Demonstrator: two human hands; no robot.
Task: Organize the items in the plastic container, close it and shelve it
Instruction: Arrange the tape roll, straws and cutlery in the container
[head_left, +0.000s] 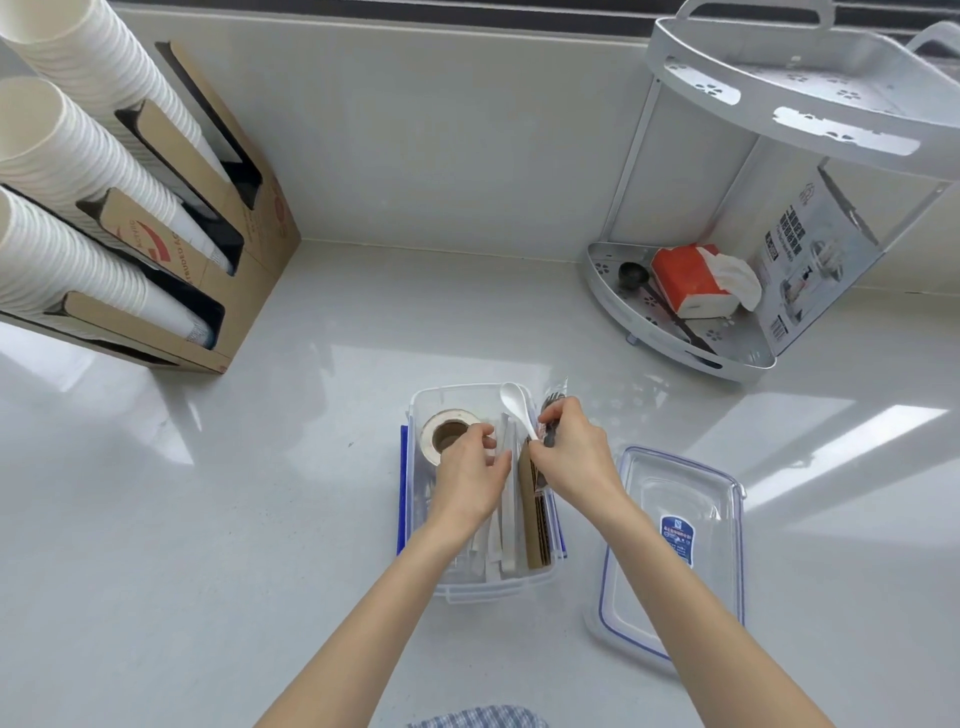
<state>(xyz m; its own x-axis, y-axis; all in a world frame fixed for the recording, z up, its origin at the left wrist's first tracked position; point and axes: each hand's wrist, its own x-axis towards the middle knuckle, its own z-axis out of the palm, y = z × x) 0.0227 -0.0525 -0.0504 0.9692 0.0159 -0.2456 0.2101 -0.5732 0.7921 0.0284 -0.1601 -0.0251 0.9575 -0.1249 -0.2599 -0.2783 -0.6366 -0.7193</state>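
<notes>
**Both hands working in the open container**

At lower centre of the frame we see the clear plastic container (434, 402) standing on the white bench (260, 519), its lid (675, 545) lying off, just right of it. Inside, a roll of tape (448, 434) sits at the far left end, with white paper-wrapped sticks (506, 540) and a brown sleeve (535, 530) lying lengthwise beside it.

Our left hand (470, 480) reaches into the container, its fingers (485, 434) curled around one of the white wrappers next to the roll. Our right hand (571, 457) pinches a white spoon (517, 402) together with dark wrapped cutlery (550, 408) above the container's far right corner.

At upper right stands a white corner shelf (727, 364) carrying a tissue pack (685, 283). At upper left, stacked paper cups (62, 150) lean in a cardboard holder (249, 249).
</notes>
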